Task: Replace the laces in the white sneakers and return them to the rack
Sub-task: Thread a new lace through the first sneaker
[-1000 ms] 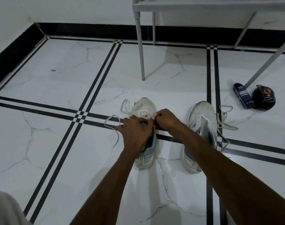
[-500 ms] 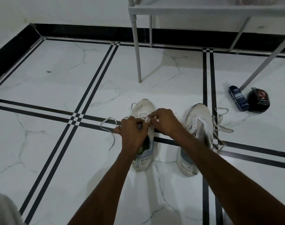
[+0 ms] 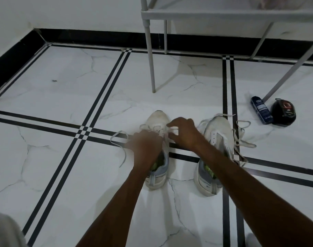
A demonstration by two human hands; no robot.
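Note:
Two white sneakers stand side by side on the tiled floor, toes pointing away from me. Over the left sneaker (image 3: 158,118), my left hand (image 3: 146,146) covers the tongue area with curled fingers on the lace. My right hand (image 3: 183,132) pinches a white lace end just right of the same shoe's eyelets. A loose lace (image 3: 119,139) loops out to the left on the floor. The right sneaker (image 3: 217,129) lies untouched, its laces (image 3: 241,136) spilling to the right. My forearm hides part of it.
A white metal rack (image 3: 205,14) stands at the back, its legs (image 3: 151,59) reaching the floor ahead of the shoes. A blue can (image 3: 261,110) and a round black object (image 3: 283,112) lie at the right. Black skirting runs along the walls.
My right hand has shifted up and to the right of the left sneaker, drawing the lace end with it. The camera has tilted, so the shoes sit lower in view.

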